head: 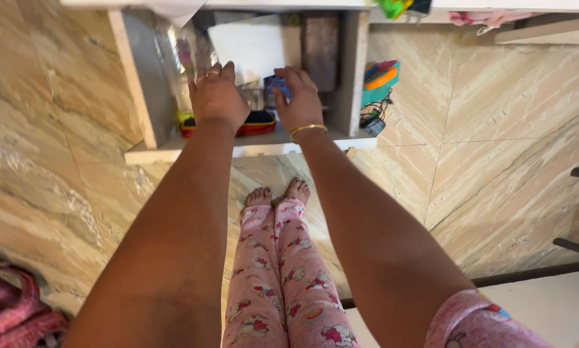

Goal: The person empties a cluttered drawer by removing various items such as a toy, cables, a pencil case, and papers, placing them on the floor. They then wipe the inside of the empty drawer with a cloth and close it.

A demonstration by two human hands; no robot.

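Two bare arms extend forward from the camera toward a recessed wall shelf, a pale stone compartment set above a beige marble floor; the shelf interior is bounded by a left wall and a right wall, with a flat ledge at the front. Largest item inside the compartment: a white sheet-like panel leaning at the back; beside it on the right stands a dark patterned flat case; on the left stands a clear plastic bottle, upright against the left wall. Smaller items: a black pouch with red trim lying on the ledge between both wrists; a small blue patterned object positioned just behind the pouch, near the centre of the compartment.

Left hand: fingers extended and slightly spread, palm down, raised above the left end of the pouch; a ring shows on one finger; contact with any item cannot be confirmed. Right hand: fingers curled loosely, thumb and forefinger closing on the small blue patterned object and touching it; a gold bangle circles the wrist.

Outside the compartment, on the right, lie an orange and teal item and a dark cable bundle; below, legs in pink printed trousers stand on the floor.
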